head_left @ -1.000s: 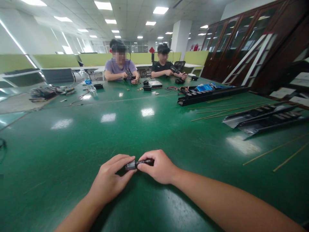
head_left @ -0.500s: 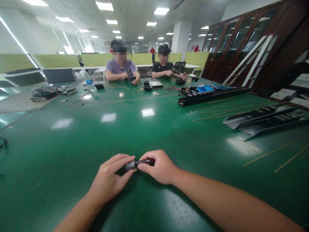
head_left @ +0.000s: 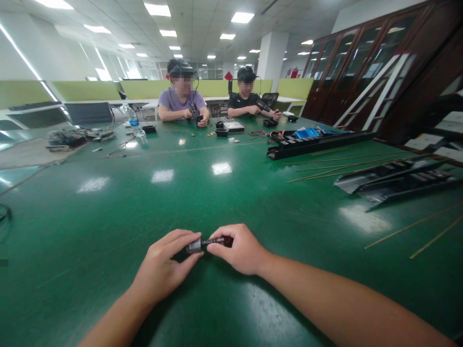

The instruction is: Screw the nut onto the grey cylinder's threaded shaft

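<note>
Low over the green table [head_left: 224, 202], my left hand [head_left: 168, 260] closes its fingers and thumb around a grey metal cylinder [head_left: 194, 246]. A thin ribbed metal shaft [head_left: 214, 241] runs from the cylinder's right end towards my right hand [head_left: 240, 250]. My right thumb and fingers pinch the shaft near its far end. Something dark reddish-brown shows between those right fingers, too small to make out. The cylinder and shaft lie roughly in one line, nearly level. My left fingers hide part of the cylinder.
Across the table sit two people, each holding a dark drill-like tool [head_left: 194, 110]. A water bottle [head_left: 133, 123] and a small black tray [head_left: 148, 129] stand at the far left. Black metal channels [head_left: 289, 149], thin yellowish rods [head_left: 336, 168] and more channels [head_left: 390, 185] lie to the right.
Both hands keep their grips in almost the same place. The metal cylinder has shifted very slightly to the left.
</note>
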Demonstrator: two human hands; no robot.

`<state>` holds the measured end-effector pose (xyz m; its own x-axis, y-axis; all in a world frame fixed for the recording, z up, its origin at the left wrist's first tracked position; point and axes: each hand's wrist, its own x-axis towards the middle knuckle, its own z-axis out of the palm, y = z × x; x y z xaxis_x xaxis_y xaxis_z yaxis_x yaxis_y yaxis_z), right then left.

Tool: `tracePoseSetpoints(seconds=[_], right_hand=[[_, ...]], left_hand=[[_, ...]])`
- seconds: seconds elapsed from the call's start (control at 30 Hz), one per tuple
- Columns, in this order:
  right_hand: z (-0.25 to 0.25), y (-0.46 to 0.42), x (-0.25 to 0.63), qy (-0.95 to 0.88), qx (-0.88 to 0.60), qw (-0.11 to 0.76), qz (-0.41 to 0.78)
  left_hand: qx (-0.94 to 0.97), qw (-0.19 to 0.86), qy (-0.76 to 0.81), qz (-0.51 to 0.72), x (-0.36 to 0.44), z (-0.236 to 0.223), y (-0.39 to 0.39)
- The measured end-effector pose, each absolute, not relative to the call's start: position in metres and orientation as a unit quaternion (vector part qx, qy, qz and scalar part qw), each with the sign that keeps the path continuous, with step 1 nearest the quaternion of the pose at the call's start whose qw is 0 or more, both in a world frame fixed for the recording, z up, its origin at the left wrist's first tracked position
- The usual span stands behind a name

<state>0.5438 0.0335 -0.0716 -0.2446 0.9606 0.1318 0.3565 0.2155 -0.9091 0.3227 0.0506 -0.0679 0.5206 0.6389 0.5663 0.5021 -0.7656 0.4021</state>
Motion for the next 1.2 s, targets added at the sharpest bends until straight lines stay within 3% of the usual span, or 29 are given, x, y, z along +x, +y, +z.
tracePoseSetpoints(seconds=[1.2], right_hand=[[-0.0696, 0.0346, 0.5432, -0.644, -0.486, 0.409, 0.427]], left_hand=[[0.869, 0.073, 0.337, 0.354, 0.3137, -0.0624, 0.056]])
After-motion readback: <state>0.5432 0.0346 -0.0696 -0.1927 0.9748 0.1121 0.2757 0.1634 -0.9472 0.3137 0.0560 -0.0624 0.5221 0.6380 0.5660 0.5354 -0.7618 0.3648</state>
